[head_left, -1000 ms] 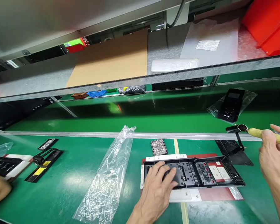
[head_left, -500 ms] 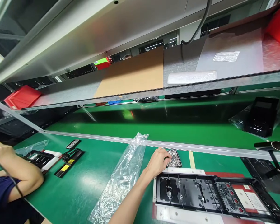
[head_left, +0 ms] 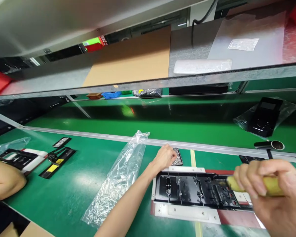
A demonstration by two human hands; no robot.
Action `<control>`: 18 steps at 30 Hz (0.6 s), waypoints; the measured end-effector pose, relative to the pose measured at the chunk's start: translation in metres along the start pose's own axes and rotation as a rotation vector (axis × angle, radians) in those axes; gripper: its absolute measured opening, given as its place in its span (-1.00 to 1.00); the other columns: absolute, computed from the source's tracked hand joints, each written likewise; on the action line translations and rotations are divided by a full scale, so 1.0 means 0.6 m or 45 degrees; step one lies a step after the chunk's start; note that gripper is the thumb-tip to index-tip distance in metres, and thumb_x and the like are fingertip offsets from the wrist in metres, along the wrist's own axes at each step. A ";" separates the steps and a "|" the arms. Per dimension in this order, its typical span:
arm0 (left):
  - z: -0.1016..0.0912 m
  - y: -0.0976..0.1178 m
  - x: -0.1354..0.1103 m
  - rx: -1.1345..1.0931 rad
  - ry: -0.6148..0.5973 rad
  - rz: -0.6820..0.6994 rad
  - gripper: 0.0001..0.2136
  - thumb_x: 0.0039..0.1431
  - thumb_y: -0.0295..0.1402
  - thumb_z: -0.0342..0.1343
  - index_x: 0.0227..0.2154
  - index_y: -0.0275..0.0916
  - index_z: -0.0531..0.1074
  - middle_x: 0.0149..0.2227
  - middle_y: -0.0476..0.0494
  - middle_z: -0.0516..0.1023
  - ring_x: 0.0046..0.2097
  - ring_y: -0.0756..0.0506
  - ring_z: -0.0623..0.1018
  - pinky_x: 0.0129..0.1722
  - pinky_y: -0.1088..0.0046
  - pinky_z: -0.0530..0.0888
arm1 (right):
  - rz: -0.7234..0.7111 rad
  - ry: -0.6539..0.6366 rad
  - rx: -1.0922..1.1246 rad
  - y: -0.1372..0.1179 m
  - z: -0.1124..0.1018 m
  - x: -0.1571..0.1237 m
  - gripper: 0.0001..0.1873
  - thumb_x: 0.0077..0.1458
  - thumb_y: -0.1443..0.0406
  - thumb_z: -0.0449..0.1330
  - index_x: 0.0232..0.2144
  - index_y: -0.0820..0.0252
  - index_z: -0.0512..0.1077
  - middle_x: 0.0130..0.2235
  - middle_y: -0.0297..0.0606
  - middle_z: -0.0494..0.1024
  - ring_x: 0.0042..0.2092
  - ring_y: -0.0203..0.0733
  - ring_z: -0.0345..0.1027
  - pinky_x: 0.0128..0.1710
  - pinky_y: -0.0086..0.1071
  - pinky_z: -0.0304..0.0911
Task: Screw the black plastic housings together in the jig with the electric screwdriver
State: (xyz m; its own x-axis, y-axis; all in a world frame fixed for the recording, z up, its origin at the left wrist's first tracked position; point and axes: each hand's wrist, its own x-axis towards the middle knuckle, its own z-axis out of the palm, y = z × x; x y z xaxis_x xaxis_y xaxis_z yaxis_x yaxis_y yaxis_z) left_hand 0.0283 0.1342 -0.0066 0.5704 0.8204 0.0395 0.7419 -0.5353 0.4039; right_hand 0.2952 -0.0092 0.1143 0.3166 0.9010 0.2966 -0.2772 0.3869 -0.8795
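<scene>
A long black panel [head_left: 187,189] with holes lies on a white and red fixture plate [head_left: 185,210] on the green bench. My left hand [head_left: 164,158] reaches over the small black tray of screws [head_left: 178,157] just behind the plate, fingers curled and pinching into it. My right hand [head_left: 268,194] is close to the camera, closed around a yellow-handled screwdriver [head_left: 263,185] whose tip points left over the right part of the panel.
A clear plastic bag [head_left: 118,181] lies left of the fixture. A black stand with a metal cup [head_left: 270,145] is at the right. A bagged black device [head_left: 265,117] rests on the conveyor. Another person's arm [head_left: 5,179] works at the far left.
My right hand has come back into view with the screwdriver, now over the panel. My left hand left the panel earlier and stays at the screw tray. The camera tilted down slightly.
</scene>
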 end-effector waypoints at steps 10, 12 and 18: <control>-0.038 0.036 -0.035 -0.347 0.317 -0.241 -0.89 0.27 -0.54 0.21 -0.34 -0.27 0.60 -0.30 -0.08 0.65 -0.15 -0.10 0.60 0.01 0.30 0.52 | 0.219 -0.186 0.093 0.018 0.060 -0.042 -0.51 0.47 0.13 0.11 -0.53 0.14 0.22 -0.64 -0.41 0.14 -0.60 -0.33 0.03 -0.62 -0.41 0.06; -0.044 0.052 -0.048 -0.465 0.375 -0.298 -0.87 0.27 -0.51 0.17 -0.34 -0.26 0.61 -0.35 -0.05 0.64 -0.28 -0.04 0.56 -0.15 0.42 0.50 | 0.196 -0.181 0.056 0.023 0.061 -0.046 -0.50 0.48 0.15 0.11 -0.54 0.15 0.21 -0.64 -0.40 0.16 -0.59 -0.33 0.05 -0.60 -0.41 0.07; -0.059 0.091 -0.087 -0.748 0.453 -0.349 -0.84 0.27 -0.42 0.21 -0.20 -0.22 0.69 -0.29 -0.05 0.67 -0.32 -0.01 0.51 -0.25 0.48 0.45 | 0.146 -0.182 -0.018 0.027 0.068 -0.049 -0.49 0.47 0.13 0.14 -0.55 0.15 0.23 -0.65 -0.39 0.17 -0.59 -0.33 0.07 -0.59 -0.41 0.06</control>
State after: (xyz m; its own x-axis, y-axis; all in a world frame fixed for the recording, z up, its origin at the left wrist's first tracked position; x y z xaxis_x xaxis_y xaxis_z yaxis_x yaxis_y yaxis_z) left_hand 0.0263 0.0692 0.0459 0.1691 0.9782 0.1203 0.4736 -0.1877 0.8605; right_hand 0.2443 -0.0217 0.1066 0.1511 0.9582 0.2431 -0.2908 0.2781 -0.9154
